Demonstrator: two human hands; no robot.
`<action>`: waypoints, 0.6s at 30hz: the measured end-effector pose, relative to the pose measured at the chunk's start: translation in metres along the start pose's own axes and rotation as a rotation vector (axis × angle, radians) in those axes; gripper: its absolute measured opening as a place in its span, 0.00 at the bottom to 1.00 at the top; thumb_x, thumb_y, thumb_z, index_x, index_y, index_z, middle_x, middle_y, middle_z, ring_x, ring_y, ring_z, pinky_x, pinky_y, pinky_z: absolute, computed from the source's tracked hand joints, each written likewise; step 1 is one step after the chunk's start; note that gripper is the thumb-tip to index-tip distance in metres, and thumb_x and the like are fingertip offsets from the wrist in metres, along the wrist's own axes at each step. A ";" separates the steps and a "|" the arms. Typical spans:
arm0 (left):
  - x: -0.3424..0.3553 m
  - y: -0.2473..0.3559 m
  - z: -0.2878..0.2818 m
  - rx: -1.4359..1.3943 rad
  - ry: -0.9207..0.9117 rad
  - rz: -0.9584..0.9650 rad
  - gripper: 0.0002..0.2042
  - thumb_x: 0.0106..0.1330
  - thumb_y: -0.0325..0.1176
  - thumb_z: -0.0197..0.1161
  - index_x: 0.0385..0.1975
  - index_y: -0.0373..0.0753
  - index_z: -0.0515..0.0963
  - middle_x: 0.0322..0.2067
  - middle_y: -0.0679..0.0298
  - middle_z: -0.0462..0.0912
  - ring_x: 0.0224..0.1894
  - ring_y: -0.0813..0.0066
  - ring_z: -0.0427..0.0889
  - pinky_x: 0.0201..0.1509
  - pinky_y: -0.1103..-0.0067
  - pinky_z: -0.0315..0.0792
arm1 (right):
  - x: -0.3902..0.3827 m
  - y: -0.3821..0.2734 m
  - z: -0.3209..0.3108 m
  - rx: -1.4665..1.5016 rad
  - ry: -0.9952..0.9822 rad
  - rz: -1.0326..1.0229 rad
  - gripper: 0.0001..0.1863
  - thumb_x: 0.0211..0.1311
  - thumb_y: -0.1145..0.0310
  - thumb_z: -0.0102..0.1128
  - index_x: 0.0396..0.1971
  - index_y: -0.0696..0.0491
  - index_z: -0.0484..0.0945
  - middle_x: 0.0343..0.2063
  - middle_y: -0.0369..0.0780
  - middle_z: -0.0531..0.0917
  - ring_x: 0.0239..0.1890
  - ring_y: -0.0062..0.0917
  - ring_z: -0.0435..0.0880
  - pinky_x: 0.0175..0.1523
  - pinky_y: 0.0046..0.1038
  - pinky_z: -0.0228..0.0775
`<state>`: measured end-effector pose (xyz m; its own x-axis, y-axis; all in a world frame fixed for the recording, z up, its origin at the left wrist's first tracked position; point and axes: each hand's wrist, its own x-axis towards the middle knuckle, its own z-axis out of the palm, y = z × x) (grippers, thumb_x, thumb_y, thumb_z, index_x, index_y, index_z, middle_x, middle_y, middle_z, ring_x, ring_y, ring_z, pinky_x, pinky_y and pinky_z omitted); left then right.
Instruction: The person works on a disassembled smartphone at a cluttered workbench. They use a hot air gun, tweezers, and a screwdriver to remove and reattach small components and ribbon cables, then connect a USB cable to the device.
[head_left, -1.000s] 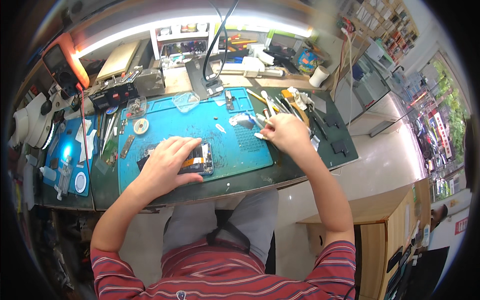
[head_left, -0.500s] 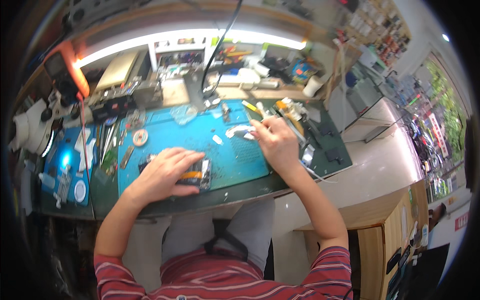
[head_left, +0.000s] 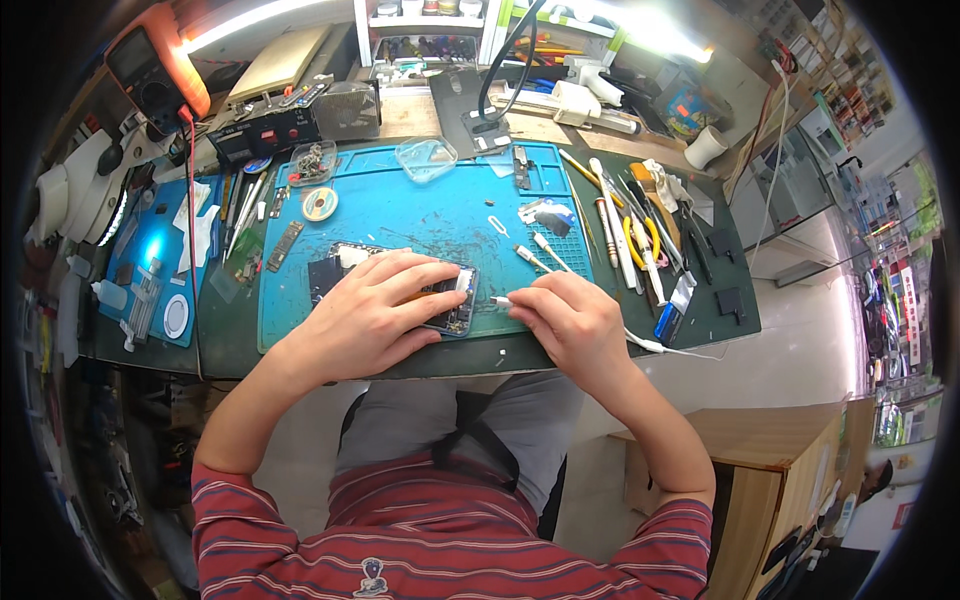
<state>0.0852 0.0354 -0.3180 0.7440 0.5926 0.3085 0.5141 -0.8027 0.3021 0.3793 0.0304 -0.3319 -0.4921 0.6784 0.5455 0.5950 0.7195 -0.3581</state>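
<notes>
An opened phone (head_left: 462,312) with bare inner parts lies near the front edge of the blue work mat (head_left: 290,318). Draped over it, my left hand (head_left: 375,308) grips it, thumb along the near edge and fingers across the top. They hide its middle. Just right of the phone, my right hand (head_left: 570,318) pinches a white cable plug (head_left: 501,301), its metal tip toward the phone and a small gap between them. Two more white cable plugs (head_left: 534,250) lie on the mat beyond my right hand.
Pens, tweezers and yellow-handled pliers (head_left: 642,238) crowd the right side. A solder reel (head_left: 320,204), a clear plastic dish (head_left: 426,158) and a metal strip (head_left: 285,246) sit on the mat's left and back. An orange multimeter (head_left: 158,75) stands at the far left.
My right hand has come down from the mat's far right toward the phone's right end, with the cable plug now showing in its fingers. The left hand stays on the phone. The view has shifted.
</notes>
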 end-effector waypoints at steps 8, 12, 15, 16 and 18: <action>-0.001 0.003 0.004 0.027 -0.006 -0.022 0.29 0.63 0.32 0.72 0.67 0.46 0.78 0.68 0.58 0.74 0.70 0.56 0.72 0.74 0.55 0.66 | 0.003 -0.008 0.010 -0.092 0.040 0.004 0.07 0.58 0.71 0.77 0.35 0.53 0.87 0.31 0.37 0.83 0.34 0.33 0.83 0.39 0.34 0.76; -0.002 0.007 0.007 0.080 -0.017 -0.042 0.30 0.63 0.32 0.71 0.69 0.46 0.77 0.68 0.58 0.72 0.71 0.55 0.71 0.76 0.54 0.64 | 0.004 -0.010 0.013 -0.063 0.036 0.020 0.07 0.58 0.71 0.76 0.35 0.53 0.87 0.31 0.37 0.83 0.34 0.33 0.83 0.38 0.34 0.76; -0.003 0.006 0.011 0.113 -0.010 -0.016 0.31 0.63 0.32 0.71 0.70 0.46 0.76 0.69 0.58 0.72 0.71 0.55 0.71 0.77 0.54 0.64 | 0.003 -0.010 0.013 -0.059 0.031 0.015 0.07 0.59 0.71 0.76 0.35 0.53 0.87 0.31 0.37 0.83 0.34 0.33 0.83 0.38 0.34 0.76; -0.003 0.006 0.012 0.116 -0.009 -0.016 0.31 0.63 0.32 0.71 0.70 0.46 0.76 0.69 0.58 0.72 0.71 0.55 0.71 0.78 0.54 0.64 | 0.004 -0.010 0.013 -0.058 0.030 0.011 0.07 0.59 0.71 0.76 0.35 0.53 0.87 0.31 0.37 0.84 0.34 0.33 0.83 0.38 0.34 0.76; -0.003 0.007 0.013 0.121 -0.007 -0.016 0.31 0.64 0.32 0.70 0.70 0.46 0.76 0.69 0.57 0.72 0.71 0.55 0.71 0.78 0.53 0.63 | 0.004 -0.011 0.012 -0.060 0.027 0.017 0.07 0.59 0.71 0.76 0.35 0.53 0.87 0.31 0.37 0.84 0.34 0.33 0.84 0.38 0.34 0.76</action>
<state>0.0919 0.0276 -0.3281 0.7381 0.6053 0.2980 0.5735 -0.7955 0.1956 0.3632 0.0274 -0.3350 -0.4654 0.6854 0.5601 0.6405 0.6975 -0.3213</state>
